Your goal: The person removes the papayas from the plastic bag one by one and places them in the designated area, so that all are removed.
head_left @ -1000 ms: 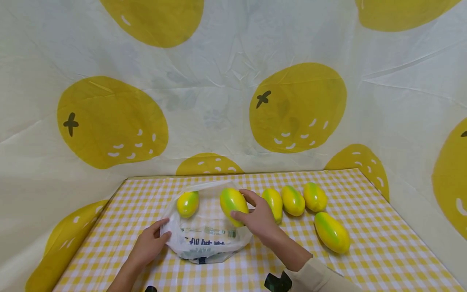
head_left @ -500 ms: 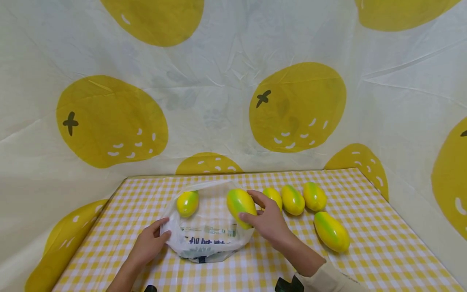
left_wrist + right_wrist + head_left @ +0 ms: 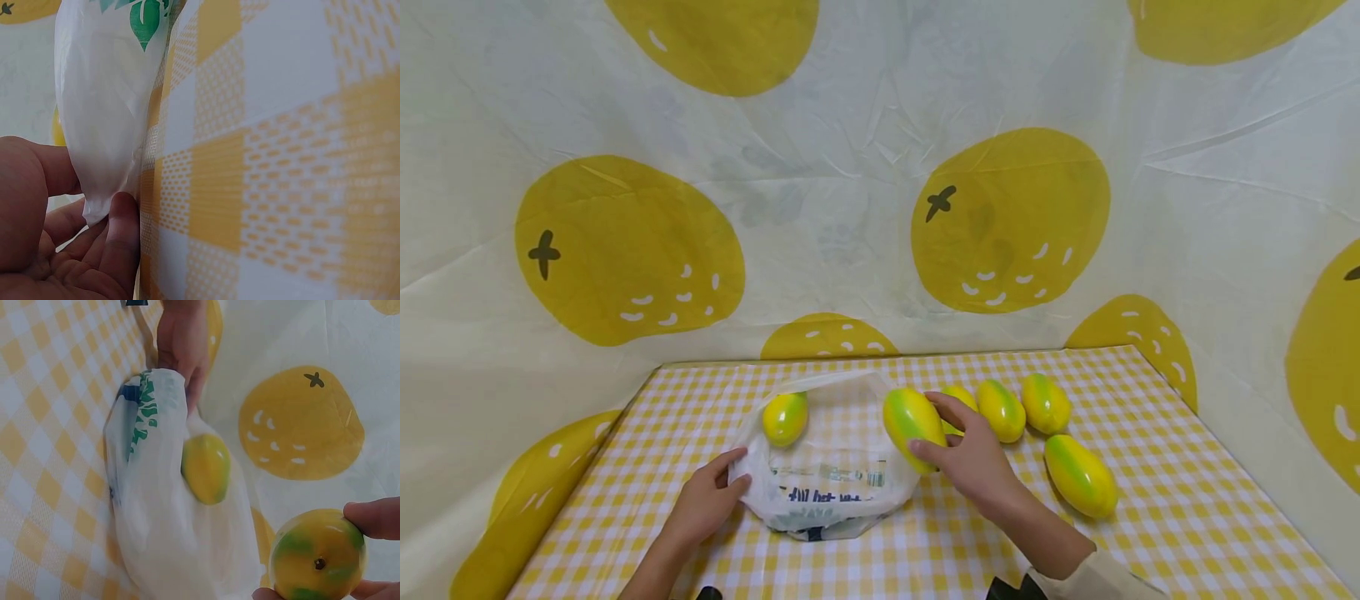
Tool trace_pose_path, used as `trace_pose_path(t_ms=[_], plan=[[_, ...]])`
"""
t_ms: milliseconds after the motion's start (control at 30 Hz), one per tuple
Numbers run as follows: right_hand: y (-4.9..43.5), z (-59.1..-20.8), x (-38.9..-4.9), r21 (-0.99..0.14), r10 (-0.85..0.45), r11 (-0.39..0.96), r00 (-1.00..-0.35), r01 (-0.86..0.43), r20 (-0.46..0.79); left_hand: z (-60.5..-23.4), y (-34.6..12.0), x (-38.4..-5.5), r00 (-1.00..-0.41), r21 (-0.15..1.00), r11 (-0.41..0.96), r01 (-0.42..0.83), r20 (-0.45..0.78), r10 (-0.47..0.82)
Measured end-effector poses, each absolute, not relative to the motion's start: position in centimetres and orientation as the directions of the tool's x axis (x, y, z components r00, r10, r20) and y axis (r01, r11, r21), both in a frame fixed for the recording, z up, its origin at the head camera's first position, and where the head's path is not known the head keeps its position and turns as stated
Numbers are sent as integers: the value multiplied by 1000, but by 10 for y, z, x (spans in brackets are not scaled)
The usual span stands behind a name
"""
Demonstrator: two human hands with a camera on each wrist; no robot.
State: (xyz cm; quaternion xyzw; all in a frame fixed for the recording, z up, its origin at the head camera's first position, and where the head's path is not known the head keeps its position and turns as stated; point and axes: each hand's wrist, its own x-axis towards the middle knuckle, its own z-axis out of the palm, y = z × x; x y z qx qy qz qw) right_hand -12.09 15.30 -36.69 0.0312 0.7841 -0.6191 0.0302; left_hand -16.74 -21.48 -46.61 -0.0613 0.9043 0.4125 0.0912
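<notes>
My left hand (image 3: 707,502) pinches the left edge of a white plastic bag (image 3: 883,492) with dark print. In the left wrist view, fingers and thumb close on a fold of the bag (image 3: 103,125). The bag lies with its mouth spread wide. One yellow-green papaya (image 3: 786,419) sits inside at the left; it also shows in the right wrist view. My right hand (image 3: 977,458) grips another papaya (image 3: 912,425) from its right side, at the bag's right rim. The right wrist view shows the stem end of this held papaya (image 3: 319,553) between thumb and fingers.
Several more papayas lie on the right of the table, among them one at the back (image 3: 1047,403) and one nearer (image 3: 1081,477). Another (image 3: 958,398) is partly hidden behind my right hand. A yellow checked cloth (image 3: 647,467) covers the table; a fruit-print sheet (image 3: 835,233) hangs behind.
My right hand has moved right with the papaya, from over the bag's mouth to its right rim. The left hand and the papaya in the bag have stayed put.
</notes>
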Motion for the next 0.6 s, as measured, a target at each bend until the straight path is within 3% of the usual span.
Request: trace_pose_path(t_ms=[600], plan=[[173, -368, -113, -960, 19, 265, -996, 87, -85, -468, -216, -167, -981, 737, 655, -165, -193, -30]])
